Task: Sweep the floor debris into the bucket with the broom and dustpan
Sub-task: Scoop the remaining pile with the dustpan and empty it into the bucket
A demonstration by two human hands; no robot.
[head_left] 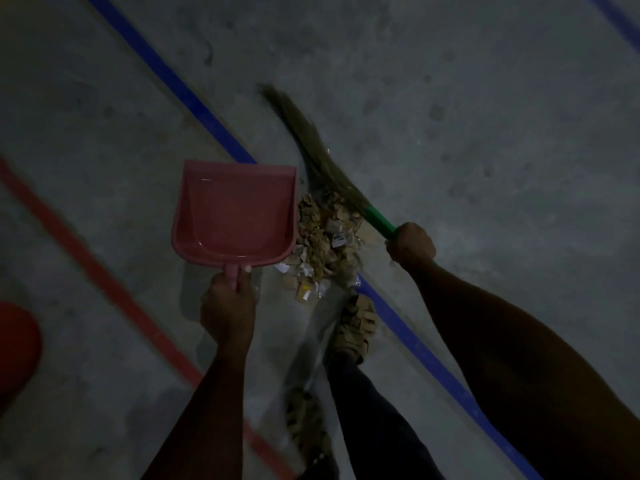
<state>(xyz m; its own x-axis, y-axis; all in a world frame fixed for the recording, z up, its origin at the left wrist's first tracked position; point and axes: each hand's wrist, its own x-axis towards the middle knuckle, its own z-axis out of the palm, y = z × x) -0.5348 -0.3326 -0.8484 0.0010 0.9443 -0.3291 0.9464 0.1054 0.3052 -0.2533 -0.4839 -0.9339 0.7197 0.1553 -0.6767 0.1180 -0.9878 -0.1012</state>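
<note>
Dimly, left hand (pixel 227 308) grips dustpan (pixel 235 211), right hand (pixel 410 245) grips broom (pixel 322 161), seemingly beside debris (pixel 325 244).

The dustpan (pixel 233 213) is smooth pink plastic with a slight gloss, catching small glints of light along its back wall. The broom (pixel 313 150) has a head of dry, straw-like fibres and a glossy green plastic handle. The debris (pixel 325 244) looks like torn paper and cardboard scraps, matt and ragged. The floor (pixel 485 133) is rough, mottled grey concrete, dull, with painted blue (pixel 194 98) and red (pixel 104 268) lines.
</note>
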